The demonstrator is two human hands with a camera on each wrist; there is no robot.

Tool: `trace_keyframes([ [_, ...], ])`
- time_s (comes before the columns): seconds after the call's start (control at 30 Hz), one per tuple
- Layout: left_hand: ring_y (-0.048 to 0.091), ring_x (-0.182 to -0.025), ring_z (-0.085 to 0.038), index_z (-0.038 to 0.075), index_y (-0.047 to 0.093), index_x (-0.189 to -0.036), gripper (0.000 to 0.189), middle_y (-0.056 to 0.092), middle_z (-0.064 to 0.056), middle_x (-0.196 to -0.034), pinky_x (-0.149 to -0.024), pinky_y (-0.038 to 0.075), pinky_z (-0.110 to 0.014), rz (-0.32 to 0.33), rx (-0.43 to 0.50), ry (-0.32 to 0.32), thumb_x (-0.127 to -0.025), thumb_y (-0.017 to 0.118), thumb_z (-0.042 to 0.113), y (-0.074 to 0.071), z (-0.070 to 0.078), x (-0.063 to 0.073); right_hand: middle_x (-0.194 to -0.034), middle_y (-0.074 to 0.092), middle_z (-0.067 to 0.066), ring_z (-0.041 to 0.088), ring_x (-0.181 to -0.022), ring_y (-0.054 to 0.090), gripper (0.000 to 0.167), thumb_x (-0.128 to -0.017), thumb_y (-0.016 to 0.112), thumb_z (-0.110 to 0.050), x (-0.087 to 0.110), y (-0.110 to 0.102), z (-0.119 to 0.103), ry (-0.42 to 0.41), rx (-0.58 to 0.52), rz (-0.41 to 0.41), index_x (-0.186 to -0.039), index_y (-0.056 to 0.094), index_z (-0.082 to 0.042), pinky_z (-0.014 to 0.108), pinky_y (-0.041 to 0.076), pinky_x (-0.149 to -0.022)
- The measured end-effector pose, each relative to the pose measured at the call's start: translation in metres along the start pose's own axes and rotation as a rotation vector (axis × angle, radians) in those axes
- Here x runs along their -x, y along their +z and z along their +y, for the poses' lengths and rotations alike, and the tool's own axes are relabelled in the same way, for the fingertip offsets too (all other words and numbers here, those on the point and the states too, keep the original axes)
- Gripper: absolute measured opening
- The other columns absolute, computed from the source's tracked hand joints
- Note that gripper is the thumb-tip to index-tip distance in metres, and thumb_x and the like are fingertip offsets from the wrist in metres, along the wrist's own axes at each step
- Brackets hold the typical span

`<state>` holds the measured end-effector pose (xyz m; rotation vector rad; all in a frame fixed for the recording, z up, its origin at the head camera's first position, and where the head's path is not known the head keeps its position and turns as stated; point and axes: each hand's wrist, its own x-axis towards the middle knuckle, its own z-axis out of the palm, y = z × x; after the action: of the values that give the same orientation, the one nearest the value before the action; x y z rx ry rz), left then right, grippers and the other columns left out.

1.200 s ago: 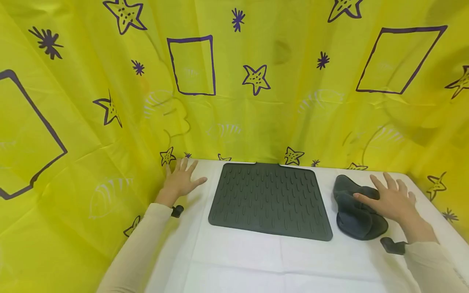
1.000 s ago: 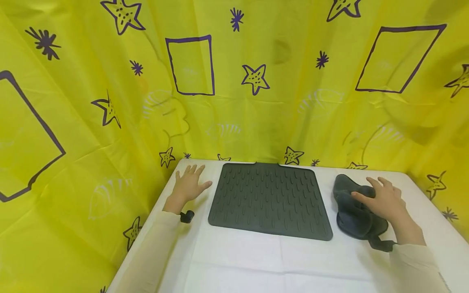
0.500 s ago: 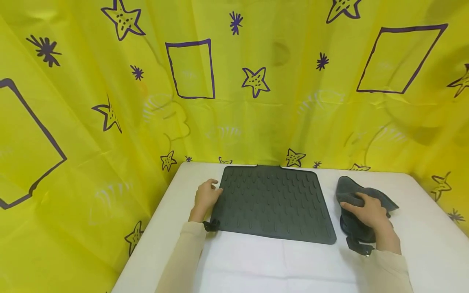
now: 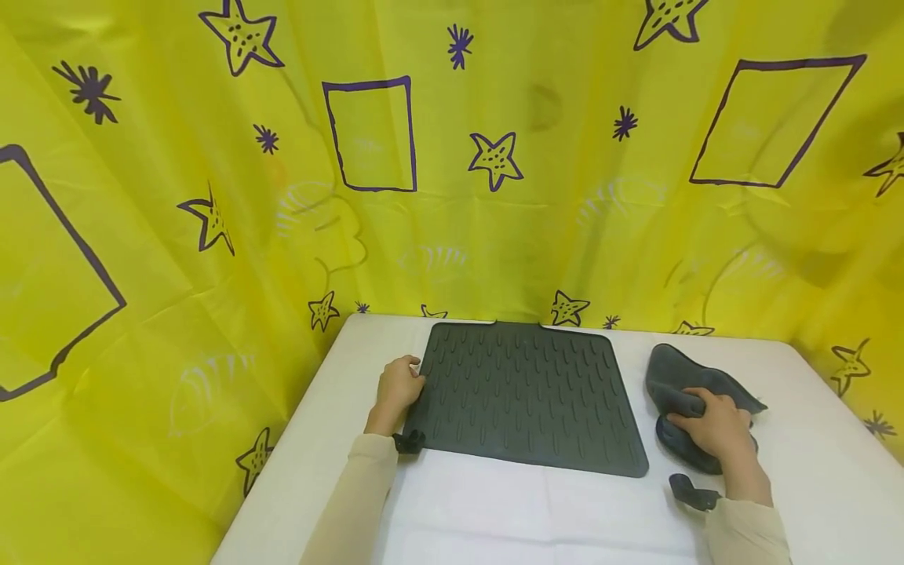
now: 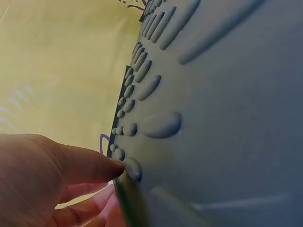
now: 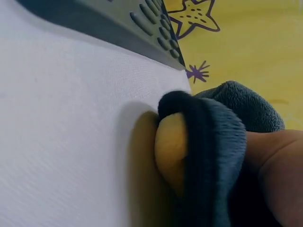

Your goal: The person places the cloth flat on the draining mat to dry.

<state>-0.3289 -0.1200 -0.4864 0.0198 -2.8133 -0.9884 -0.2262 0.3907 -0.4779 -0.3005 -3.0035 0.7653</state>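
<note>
A dark grey rubber mat (image 4: 526, 396) with raised oval ridges lies on the white table. My left hand (image 4: 397, 390) is at its left edge. In the left wrist view the thumb (image 5: 92, 163) lies on the mat's ridged top face while the other fingers curl below the rim, pinching it. To the right of the mat is a crumpled dark grey cloth (image 4: 678, 375), which my right hand (image 4: 715, 424) grips from above. Seen from the right wrist, a fold of the cloth (image 6: 215, 151) is bunched between thumb and fingers, hiding part of them.
The white table (image 4: 487, 510) extends in front of the mat and out to both sides. A yellow curtain (image 4: 438, 251) with purple stars and squares hangs along its back and left side. Dark wrist cameras (image 4: 692, 493) sit below each hand.
Both hands have come inward and down from open, spread poses. The left has reached the mat's left edge and pinched it; the right has taken hold of the cloth and bunched it up.
</note>
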Motion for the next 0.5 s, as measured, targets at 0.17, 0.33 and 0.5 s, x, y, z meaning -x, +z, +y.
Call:
trace_keyframes([
  [0.17,0.072,-0.084,-0.029,0.001,0.07,-0.123,0.036,0.076,-0.012,-0.092,-0.077,0.057,-0.045,-0.017,-0.004,-0.004,-0.087,0.071,0.009,-0.0009,0.0001,-0.0002,-0.133,0.045,0.048,0.071,-0.112,0.041,0.061,-0.088,0.076,-0.027,-0.0031,-0.0001,0.0069,-0.049,0.03,0.067,-0.132,0.053,0.007,0.076,0.037,-0.09],
  [0.33,0.073,-0.088,-0.03,0.003,0.074,-0.114,0.028,0.077,-0.011,-0.095,-0.078,0.057,-0.045,-0.005,-0.022,-0.016,-0.087,0.069,0.009,-0.0008,-0.0005,0.0008,-0.133,0.048,0.046,0.072,-0.114,0.041,0.057,-0.088,0.074,-0.025,-0.0043,-0.0036,0.008,-0.039,0.023,0.073,-0.13,0.055,0.007,0.076,0.036,-0.094],
  [0.5,0.074,-0.091,-0.032,0.004,0.077,-0.11,0.024,0.078,-0.011,-0.097,-0.08,0.057,-0.047,0.0,-0.039,-0.027,-0.089,0.067,0.008,-0.0012,0.0,0.0015,-0.134,0.05,0.045,0.071,-0.115,0.045,0.053,-0.092,0.071,-0.026,-0.0009,-0.0088,0.0055,-0.01,0.013,0.073,-0.131,0.056,0.006,0.075,0.04,-0.09],
])
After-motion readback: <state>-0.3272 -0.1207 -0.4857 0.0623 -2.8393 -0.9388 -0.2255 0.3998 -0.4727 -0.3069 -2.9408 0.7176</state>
